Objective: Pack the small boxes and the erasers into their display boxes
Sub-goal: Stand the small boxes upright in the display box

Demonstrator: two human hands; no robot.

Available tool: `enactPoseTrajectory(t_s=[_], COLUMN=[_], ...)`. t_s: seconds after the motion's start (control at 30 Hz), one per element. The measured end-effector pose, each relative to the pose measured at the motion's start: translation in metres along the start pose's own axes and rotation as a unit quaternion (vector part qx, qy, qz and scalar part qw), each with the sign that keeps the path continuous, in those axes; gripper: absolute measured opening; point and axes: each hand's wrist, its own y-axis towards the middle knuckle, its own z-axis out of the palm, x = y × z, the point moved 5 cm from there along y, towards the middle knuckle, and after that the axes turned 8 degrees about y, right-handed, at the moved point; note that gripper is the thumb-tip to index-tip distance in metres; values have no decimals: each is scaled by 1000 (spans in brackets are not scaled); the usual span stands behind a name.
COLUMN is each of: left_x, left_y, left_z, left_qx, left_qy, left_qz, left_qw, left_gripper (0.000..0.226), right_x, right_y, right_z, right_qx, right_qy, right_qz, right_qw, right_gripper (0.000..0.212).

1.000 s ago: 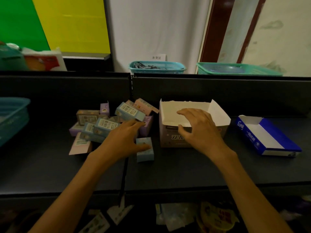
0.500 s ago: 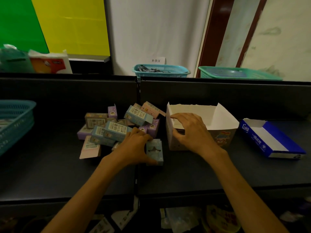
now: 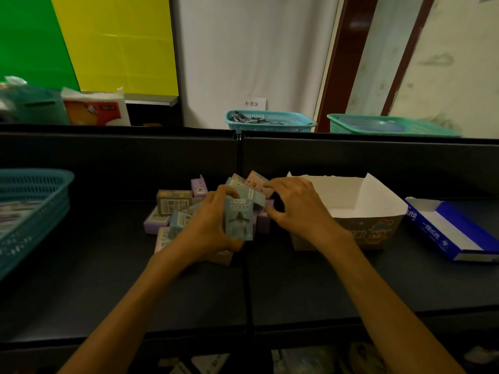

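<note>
Left hand (image 3: 208, 228) pinching a pale-blue small box (image 3: 239, 220), right hand (image 3: 295, 209) seemingly curled on the pile (image 3: 172, 209) — crowded fingers could topple it.

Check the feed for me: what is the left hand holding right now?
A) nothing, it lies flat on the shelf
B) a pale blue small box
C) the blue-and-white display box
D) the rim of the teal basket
B: the left hand grips a pale blue small box upright, lifted in front of the pile of small boxes, beside the open white display box.
</note>
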Motion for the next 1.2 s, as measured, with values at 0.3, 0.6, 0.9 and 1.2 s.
enactPoseTrajectory(t_s=[0.3, 0.6, 0.9, 1.2], left_x=[42, 61, 49, -1], left_y=[-3, 5, 17, 47], left_z=[-61, -70, -69, -52], left_qx=[-80, -113, -169, -198], left_qy=[-48, -49, -78, -132], left_qz=[-7, 6, 34, 55], left_qw=[996, 992, 982, 970], left_gripper=[67, 50, 38, 75], right_x=[25, 15, 20, -36], right_y=[41, 48, 42, 5], right_z=[50, 67, 18, -90], right_qx=[68, 57, -75, -196], right_qy=[-37, -59, -46, 193], right_qz=[30, 73, 40, 102], right_qw=[997, 994, 995, 956], right_gripper=[56, 60, 41, 33])
